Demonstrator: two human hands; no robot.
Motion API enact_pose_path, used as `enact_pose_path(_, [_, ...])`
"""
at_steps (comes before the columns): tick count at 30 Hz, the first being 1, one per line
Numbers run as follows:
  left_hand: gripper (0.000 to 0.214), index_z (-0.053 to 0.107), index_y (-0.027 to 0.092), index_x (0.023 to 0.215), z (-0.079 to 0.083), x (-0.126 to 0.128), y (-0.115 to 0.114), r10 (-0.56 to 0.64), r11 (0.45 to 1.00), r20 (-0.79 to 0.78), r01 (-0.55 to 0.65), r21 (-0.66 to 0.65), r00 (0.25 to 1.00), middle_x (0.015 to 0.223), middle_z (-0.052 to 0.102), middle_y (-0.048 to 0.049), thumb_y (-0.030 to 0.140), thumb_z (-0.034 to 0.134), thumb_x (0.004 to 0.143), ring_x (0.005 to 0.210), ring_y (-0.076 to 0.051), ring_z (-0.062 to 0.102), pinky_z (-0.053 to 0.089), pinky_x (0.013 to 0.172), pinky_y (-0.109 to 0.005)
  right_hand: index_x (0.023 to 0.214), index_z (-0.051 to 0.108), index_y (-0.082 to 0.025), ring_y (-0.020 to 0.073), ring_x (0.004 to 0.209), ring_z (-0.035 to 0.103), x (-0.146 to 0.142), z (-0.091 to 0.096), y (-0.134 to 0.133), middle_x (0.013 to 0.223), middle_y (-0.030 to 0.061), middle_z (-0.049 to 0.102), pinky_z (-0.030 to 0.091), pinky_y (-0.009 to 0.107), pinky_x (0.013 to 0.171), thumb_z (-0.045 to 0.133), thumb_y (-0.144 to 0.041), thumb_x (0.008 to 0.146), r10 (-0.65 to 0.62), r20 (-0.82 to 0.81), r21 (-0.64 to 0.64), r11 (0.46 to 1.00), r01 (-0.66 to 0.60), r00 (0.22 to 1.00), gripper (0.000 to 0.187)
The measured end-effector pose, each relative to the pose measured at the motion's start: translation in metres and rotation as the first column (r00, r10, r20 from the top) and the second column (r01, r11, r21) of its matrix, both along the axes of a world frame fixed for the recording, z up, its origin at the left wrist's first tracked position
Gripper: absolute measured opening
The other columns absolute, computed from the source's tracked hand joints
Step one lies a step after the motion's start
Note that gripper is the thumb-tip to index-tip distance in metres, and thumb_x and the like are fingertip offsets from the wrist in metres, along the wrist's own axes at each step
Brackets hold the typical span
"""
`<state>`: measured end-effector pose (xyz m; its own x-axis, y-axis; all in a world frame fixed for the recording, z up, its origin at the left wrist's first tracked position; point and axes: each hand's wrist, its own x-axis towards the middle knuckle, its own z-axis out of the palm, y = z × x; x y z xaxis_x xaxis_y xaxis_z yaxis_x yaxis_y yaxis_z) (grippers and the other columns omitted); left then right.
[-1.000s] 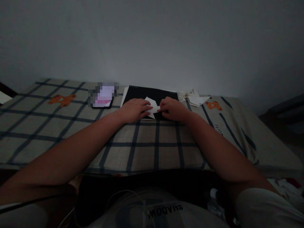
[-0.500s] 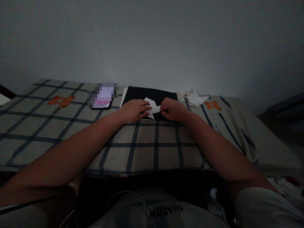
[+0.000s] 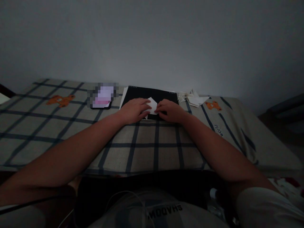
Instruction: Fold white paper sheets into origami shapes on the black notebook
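A small piece of folded white paper (image 3: 152, 105) lies on a black notebook cover (image 3: 156, 94). My left hand (image 3: 135, 110) rests on the paper's left side, its fingers stretched out and slightly apart. At the opposite edge, my right hand (image 3: 169, 110) has its fingers bent in, with thumb and fingertips closed on the paper. Both hands hide parts of the sheet. Right of the notebook sit several folded white paper pieces (image 3: 195, 100), one with pointed tips.
A phone (image 3: 103, 96) with a blurred, lit screen stands left of the notebook. Checked cloth (image 3: 142, 148) with orange bear figures (image 3: 60, 100) covers the table. Behind it rises a plain grey wall (image 3: 152, 44). A thin white cable (image 3: 127, 192) hangs near my body.
My right hand has shifted slightly left, closer to my left hand. The paper flap that stuck out to the right is now folded in or covered. My left hand has barely moved.
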<state>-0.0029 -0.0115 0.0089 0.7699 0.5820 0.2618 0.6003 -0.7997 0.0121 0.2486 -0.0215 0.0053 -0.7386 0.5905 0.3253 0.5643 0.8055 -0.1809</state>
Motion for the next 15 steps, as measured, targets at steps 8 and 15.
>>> enact_pose_path(8, [0.036,0.072,0.023,0.124,-0.001,-0.002,0.002,0.035,0.998,-0.062,-0.032,0.045,0.997,0.128,0.065,-0.0093,0.038,0.045,0.104,0.114,-0.028,0.056,0.045,0.091,-0.040,0.101,0.079,-0.018,0.0249,0.101,0.061,-0.005,-0.004,-0.001,0.104,0.0114,0.073,0.048,0.041,0.091,0.053,-0.023,0.095,0.029,-0.051,0.035,0.999,-0.027,0.998,0.027])
enact_pose_path(15, [0.037,0.071,0.021,0.124,0.001,-0.004,0.006,0.041,0.999,-0.080,-0.039,0.023,0.996,0.130,0.069,-0.0073,0.034,0.042,0.105,0.118,-0.026,0.060,0.046,0.097,-0.039,0.113,0.078,-0.017,0.0268,0.113,0.062,0.004,-0.010,0.009,0.123,0.0143,0.072,0.048,0.043,0.099,0.057,-0.019,0.093,-0.050,-0.013,0.008,0.999,0.050,0.999,0.029])
